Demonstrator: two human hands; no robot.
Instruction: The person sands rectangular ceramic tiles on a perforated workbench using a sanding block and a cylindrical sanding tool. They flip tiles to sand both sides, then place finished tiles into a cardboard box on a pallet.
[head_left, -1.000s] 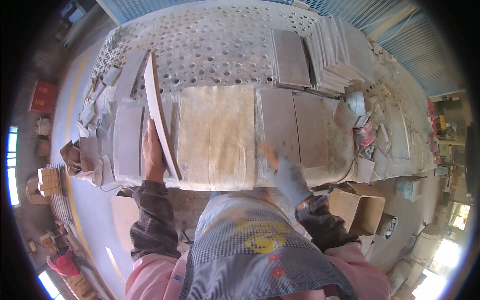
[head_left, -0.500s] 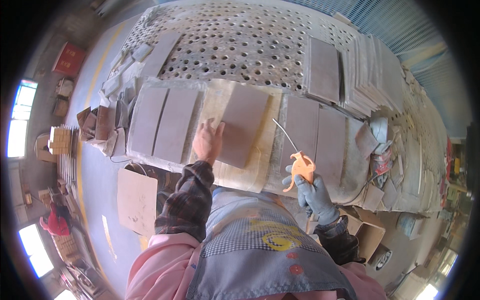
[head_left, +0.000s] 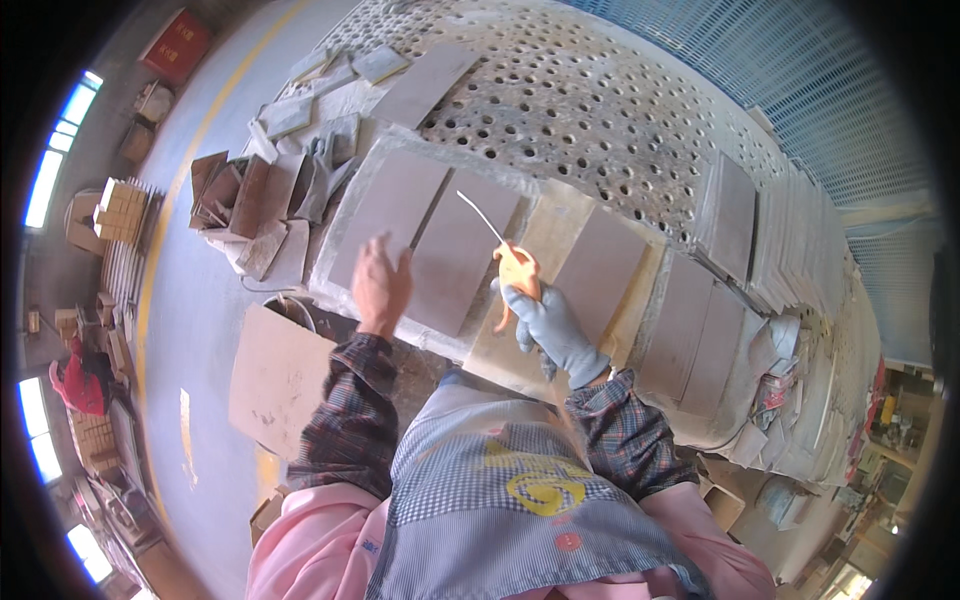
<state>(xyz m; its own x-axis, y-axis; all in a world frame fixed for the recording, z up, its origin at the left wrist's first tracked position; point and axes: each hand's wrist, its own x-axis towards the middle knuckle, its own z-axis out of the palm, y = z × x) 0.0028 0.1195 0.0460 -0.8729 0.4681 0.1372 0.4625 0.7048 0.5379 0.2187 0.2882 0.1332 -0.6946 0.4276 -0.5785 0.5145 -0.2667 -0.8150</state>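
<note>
My bare left hand (head_left: 382,288), fingers apart and slightly blurred, is over the near edge of the leftmost grey-brown flat tile (head_left: 395,195); whether it touches is unclear. A grey glove covers my right hand (head_left: 562,332), which is wrapped round an orange air blow gun (head_left: 518,268). The gun's thin bent metal nozzle (head_left: 480,214) points up and left, above a second tile (head_left: 462,262). Just right of that lies a tan sheet (head_left: 515,345) bearing another tile (head_left: 608,262). Two more tiles, the nearer-left one (head_left: 678,312) among them, lie farther right.
Behind the tiles stretches a perforated worktop (head_left: 560,120). Broken tile pieces (head_left: 250,195) heap at the left end, and stacked tiles (head_left: 790,235) stand at the right. A cardboard piece (head_left: 275,365) and bin sit below the bench's left edge.
My left hand has left the tile on the tan sheet and moved to the leftmost tile. My right hand has swung the blow gun left. The view has turned and shifted left.
</note>
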